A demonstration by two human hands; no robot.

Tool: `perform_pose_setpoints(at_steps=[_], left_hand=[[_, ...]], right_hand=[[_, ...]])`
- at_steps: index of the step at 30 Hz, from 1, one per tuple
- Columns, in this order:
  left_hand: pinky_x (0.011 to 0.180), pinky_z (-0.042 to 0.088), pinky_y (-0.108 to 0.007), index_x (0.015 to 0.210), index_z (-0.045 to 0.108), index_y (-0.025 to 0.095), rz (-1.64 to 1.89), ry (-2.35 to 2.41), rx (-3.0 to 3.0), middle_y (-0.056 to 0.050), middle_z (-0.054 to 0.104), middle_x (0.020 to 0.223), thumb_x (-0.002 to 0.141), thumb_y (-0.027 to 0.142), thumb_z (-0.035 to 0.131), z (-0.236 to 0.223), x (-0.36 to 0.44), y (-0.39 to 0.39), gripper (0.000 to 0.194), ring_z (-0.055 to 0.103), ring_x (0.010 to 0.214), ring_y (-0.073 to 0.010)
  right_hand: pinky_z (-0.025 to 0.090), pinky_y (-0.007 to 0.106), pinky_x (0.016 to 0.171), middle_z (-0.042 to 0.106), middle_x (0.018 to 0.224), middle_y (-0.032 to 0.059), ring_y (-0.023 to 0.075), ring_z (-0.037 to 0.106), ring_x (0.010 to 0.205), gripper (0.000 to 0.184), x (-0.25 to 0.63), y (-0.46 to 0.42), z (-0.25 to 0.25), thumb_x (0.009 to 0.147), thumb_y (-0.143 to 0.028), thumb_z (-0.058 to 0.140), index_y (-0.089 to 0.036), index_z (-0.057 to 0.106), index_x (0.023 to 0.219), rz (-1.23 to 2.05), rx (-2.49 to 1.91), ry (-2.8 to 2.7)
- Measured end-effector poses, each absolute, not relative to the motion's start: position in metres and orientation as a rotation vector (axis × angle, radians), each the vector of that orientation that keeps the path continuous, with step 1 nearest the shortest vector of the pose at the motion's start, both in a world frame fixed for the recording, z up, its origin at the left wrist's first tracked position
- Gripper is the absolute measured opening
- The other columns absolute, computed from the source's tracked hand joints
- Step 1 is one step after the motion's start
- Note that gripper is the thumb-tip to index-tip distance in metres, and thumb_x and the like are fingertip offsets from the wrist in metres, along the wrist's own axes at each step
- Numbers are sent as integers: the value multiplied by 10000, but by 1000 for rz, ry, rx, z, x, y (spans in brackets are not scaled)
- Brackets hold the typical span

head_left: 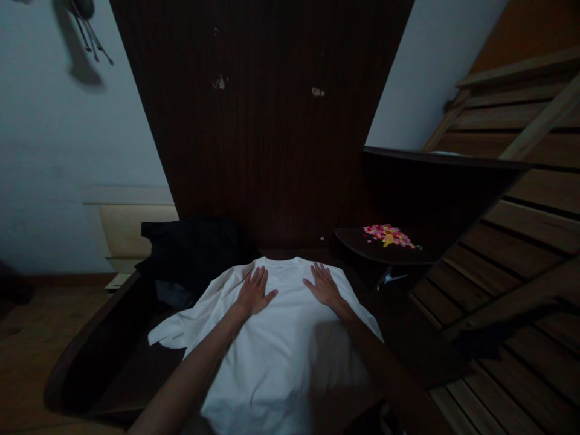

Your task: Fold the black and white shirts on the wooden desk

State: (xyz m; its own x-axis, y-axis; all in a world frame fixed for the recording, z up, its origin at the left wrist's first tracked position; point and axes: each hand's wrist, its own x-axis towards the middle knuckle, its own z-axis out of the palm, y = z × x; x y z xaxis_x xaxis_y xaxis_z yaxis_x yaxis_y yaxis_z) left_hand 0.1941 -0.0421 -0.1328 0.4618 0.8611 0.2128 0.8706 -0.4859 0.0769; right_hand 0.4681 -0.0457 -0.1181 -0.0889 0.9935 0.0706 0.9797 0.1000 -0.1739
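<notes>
While flat beneath each open grip (255, 293), white shirt (281, 344), collar outward.

Left hand (254, 292) and right hand (323, 285) flat, palms down

From my camera I log: black garment (194, 251) heaped at the dark bench's (131, 368) back left corner, pink-and-yellow bits (388, 234) near the rounded shelf's (357, 243) right edge, slatted wooden frame (521, 241) beyond
</notes>
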Motion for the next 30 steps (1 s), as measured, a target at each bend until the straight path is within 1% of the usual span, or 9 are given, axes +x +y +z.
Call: perform_pose_setpoints(at_steps=[2,4,10,16,21,23,25,26,30], left_hand=[[1164,196,-489,1479,341,46,-367,-1567,-2650,-211,331,1537,936,620,273,-132,194,-40,793,267,1444,-328],[1164,202,-487,1485,340,67,-391,-1583,-2639,-198,343,1535,933,617,298,-132,194,-39,781,273,1443,-324],[1162,209,-500,1481,338,49,-424,-1601,-2626,-213,308,1545,934,633,279,-138,193,-42,802,259,1447,-330],[1158,216,-489,1475,358,70,-445,-1584,-2616,-212,357,1525,920,646,310,-140,192,-39,802,278,1440,-328],[1160,207,-495,1475,348,41,-383,-1610,-2656,-215,334,1536,915,657,294,-133,194,-38,834,263,1443,-339],[1157,215,-498,1467,362,43,-388,-1605,-2657,-215,345,1531,911,653,315,-130,196,-38,827,271,1439,-343],[1143,241,-507,1446,400,62,-424,-1580,-2645,-209,392,1507,915,624,342,-126,197,-40,775,307,1422,-343],[1133,262,-503,1425,431,77,-454,-1554,-2640,-200,431,1484,925,585,357,-123,198,-42,717,334,1408,-337],[1080,354,-442,1240,582,135,-619,-1436,-2612,-149,591,1312,930,331,411,-108,194,-60,405,478,1273,-287]], right_hand=[[82,409,1196,234,1584,162,278,165,1479,783,468,-46,-118,955,-604,234,-44,319,1497,126,-2002,-2205],[95,409,1194,241,1582,156,274,177,1477,768,467,-47,-119,961,-588,233,-47,314,1499,113,-2010,-2205],[87,407,1196,206,1596,133,257,137,1486,802,469,-48,-120,950,-612,228,-51,249,1521,123,-2094,-2161],[57,422,1199,133,1615,86,226,85,1495,733,476,-31,-111,975,-548,130,-84,199,1539,204,-2220,-2078],[10,474,1185,160,1597,174,307,73,1489,695,459,-28,-107,980,-459,225,-4,268,1504,48,-2217,-2073],[38,456,1188,142,1604,161,300,56,1491,687,443,-31,-108,981,-450,224,-13,259,1509,51,-2096,-2126],[81,425,1189,122,1613,124,270,49,1495,692,426,-34,-112,986,-480,187,-49,234,1525,113,-1963,-2199],[93,415,1190,119,1615,112,256,48,1496,697,419,-37,-114,986,-496,170,-63,227,1530,142,-1916,-2233],[84,423,1194,113,1616,115,247,30,1498,714,405,-43,-122,983,-531,184,-77,230,1531,133,-1869,-2278]])
